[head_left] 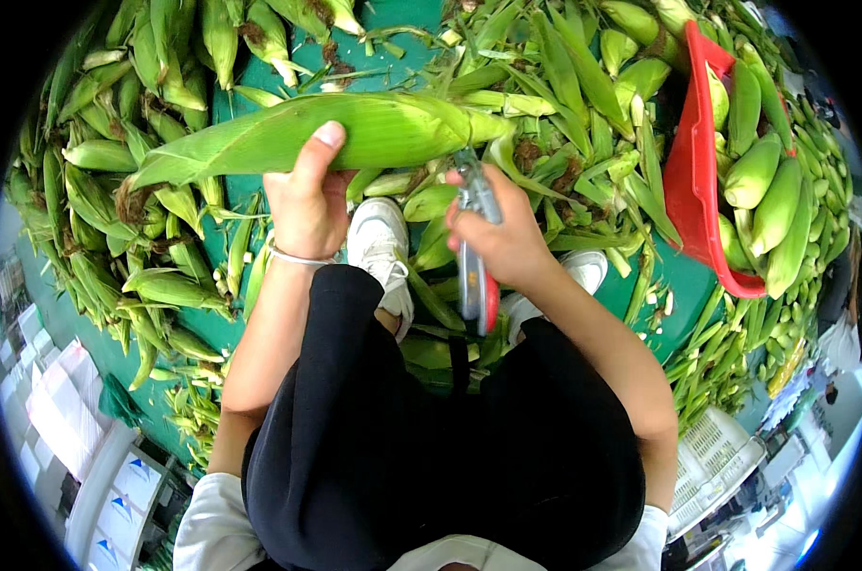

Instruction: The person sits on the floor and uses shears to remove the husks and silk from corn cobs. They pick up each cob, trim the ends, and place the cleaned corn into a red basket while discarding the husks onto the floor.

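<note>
An ear of corn (374, 133) in its green husk lies across my left hand (307, 195), thumb on top and fingers beneath. Its silk end points left and its stalk end right. My right hand (498, 224) is closed round a pair of pruning shears (471, 257) with grey and red handles. The head of the shears is at the underside of the ear, near the stalk end; whether the blades touch it I cannot tell. Loose husk leaves (531, 157) lie just beyond the stalk end.
A large pile of unhusked corn (107, 181) rises at the left. Cut husks and stalks (574, 95) heap up ahead and round my shoes (381, 243). At the right a red plastic basket (693, 162) holds several trimmed ears. Behind it sits a white crate (712, 466), on the green floor (379, 71).
</note>
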Demonstrator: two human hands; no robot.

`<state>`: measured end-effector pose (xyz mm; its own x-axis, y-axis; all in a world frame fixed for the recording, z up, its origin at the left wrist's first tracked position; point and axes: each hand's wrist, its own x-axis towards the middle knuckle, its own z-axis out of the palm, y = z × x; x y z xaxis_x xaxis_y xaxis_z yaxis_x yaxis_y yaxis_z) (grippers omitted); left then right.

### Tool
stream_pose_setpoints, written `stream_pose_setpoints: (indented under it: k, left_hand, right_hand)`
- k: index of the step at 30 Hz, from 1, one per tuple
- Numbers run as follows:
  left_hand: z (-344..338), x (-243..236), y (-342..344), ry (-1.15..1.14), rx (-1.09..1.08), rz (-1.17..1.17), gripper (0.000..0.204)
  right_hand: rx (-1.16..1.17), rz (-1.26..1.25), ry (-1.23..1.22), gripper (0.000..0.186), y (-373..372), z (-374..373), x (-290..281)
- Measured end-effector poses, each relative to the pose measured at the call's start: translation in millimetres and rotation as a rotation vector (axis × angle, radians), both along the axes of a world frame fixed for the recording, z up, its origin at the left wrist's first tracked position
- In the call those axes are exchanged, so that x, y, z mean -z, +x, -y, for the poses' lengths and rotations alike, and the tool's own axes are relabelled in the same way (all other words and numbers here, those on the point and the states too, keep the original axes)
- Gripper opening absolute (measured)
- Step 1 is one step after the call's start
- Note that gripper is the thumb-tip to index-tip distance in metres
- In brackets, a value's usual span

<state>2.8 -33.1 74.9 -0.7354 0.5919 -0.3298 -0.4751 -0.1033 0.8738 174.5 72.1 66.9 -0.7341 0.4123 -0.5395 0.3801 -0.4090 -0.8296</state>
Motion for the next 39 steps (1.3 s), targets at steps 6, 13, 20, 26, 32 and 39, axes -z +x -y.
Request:
stream_pose_setpoints:
  k: [6,13,20,26,32,39]
  left_hand:
    - [37,29,-42,0.351,0.023,0.434,0.050]
    - [26,39,-55,0.312,-0.053,0.499,0.082]
    - [13,25,-44,-0.304,0.478,-0.491,0.038]
    - [-7,2,-25,-0.511,0.952,-0.805,0.052]
    - [5,18,-43,-0.262,1.005,-0.594,0.051]
    - [-5,11,7,0.052,0.676,-0.293,0.054]
  right_hand:
    - [0.193,-0.034,-0.327,0.040,-16,-1,-17]
    - [0.608,-0.133,-0.614,0.036,-4,-9,4]
    - [-0.246,0.056,0.600,0.048,-9,-6,-33]
    - [-0.364,-0.027,1.030,0.044,-7,-6,-19]
    - [-0.234,0.138,0.478,0.034,3,-12,-35]
    - [-0.015,-0.105,0.499,0.084,0,2,3]
